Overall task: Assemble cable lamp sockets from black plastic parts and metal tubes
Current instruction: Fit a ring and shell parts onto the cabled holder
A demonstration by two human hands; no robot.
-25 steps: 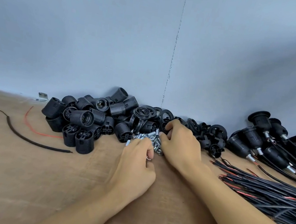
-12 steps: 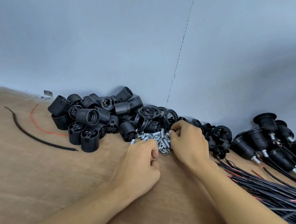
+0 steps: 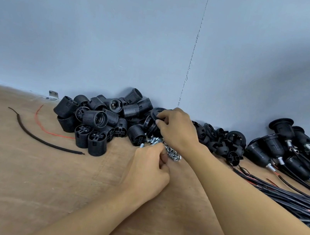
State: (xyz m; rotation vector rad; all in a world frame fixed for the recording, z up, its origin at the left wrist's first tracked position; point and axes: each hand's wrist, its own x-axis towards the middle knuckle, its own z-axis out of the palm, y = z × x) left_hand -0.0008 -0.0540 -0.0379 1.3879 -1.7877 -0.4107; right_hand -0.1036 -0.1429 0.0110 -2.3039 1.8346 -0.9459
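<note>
A person's two bare hands work at a brown table (image 3: 18, 177) set against a blue-grey wall (image 3: 103, 28).

The right hand (image 3: 178, 130), at centre frame, reaches into the parts along the wall. Its fingers (image 3: 163, 116) are curled and, with the thumb, pinch the rim of a black plastic ring (image 3: 155, 113), which sits at the fingertips on the hand's left edge.

The left hand (image 3: 149, 170), just below, has its fingers folded into the palm and the thumb pressed against them. They close on a short metal tube (image 3: 141, 145), whose silver end juts out at the hand's upper left.

Between the two hands lies a small heap of silver tubes and nuts (image 3: 173, 155), touching the left hand's knuckles.

To the left of centre is a pile of black threaded socket shells (image 3: 96, 120). To the right lie smaller black socket bases (image 3: 225, 143), then finished sockets on cables (image 3: 279, 145) and a bundle of black cables (image 3: 289, 196).

At the left lie a loose black cable piece (image 3: 45, 139), a red wire (image 3: 46, 129) and a small metal bracket (image 3: 53, 94) at the wall's foot.
</note>
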